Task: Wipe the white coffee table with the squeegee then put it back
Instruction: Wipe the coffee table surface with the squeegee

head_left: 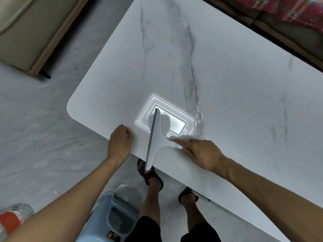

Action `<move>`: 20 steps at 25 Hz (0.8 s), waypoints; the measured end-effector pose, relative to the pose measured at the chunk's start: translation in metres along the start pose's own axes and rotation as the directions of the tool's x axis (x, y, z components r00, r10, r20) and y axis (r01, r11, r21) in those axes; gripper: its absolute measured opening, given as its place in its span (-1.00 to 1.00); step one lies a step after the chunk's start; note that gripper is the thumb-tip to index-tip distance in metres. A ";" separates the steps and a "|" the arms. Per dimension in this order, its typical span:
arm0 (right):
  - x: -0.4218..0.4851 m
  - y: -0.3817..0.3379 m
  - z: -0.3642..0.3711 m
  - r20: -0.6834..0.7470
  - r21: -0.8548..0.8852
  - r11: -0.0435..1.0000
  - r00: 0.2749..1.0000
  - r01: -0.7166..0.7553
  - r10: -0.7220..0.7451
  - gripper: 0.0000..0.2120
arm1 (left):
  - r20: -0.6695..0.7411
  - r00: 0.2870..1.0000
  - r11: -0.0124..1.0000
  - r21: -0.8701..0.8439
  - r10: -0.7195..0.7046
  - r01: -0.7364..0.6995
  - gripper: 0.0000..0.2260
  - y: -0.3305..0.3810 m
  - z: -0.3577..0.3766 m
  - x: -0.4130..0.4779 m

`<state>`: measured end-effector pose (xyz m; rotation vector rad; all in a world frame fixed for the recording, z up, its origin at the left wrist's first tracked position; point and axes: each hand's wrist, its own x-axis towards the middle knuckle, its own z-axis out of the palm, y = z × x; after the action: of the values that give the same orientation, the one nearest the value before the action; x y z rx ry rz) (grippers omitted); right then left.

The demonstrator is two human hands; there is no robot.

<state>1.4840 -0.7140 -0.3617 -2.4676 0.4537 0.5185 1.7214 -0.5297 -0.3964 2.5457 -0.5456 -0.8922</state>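
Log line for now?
phase: wiping | right hand: grips white grey-bladed squeegee | blade: on white marbled coffee table, overhanging near edge | left hand: curled on table edge

A pale grey marbled floor (35,137) is seen. A beige sofa (22,32) on a wooden base is set upper left; a red striped cloth (288,6) is draped upper right.

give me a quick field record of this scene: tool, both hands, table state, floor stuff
tool: white plastic squeegee with grey blade, near end overhanging the table edge
right hand: grips the squeegee handle, index finger stretched along it
left hand: fingers curled, resting at the table's near edge
surface: white marble-patterned coffee table, wet streaks right of the blade
floor: light blue plastic bin by the feet
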 end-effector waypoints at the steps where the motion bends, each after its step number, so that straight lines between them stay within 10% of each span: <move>1: -0.016 0.012 -0.001 -0.010 -0.005 1.000 1.000 -0.020 0.020 -0.54 | 0.010 1.000 1.000 -0.020 -0.003 0.003 -0.78 0.008 0.009 -0.006; 15: -0.183 0.127 -0.037 -0.020 -0.169 0.921 0.935 -0.351 0.353 -0.60 | 0.207 0.974 0.995 0.054 -0.088 0.079 -0.90 0.076 0.103 -0.105; 20: -0.157 0.075 -0.019 -0.009 -0.135 0.981 0.990 -0.140 0.140 -0.58 | 0.130 0.985 0.993 -0.010 -0.117 0.119 -0.93 0.061 0.098 -0.121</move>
<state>1.3209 -0.7520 -0.3100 -2.5773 0.6143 0.6256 1.5559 -0.5461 -0.3774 2.5389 -0.4258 -1.1050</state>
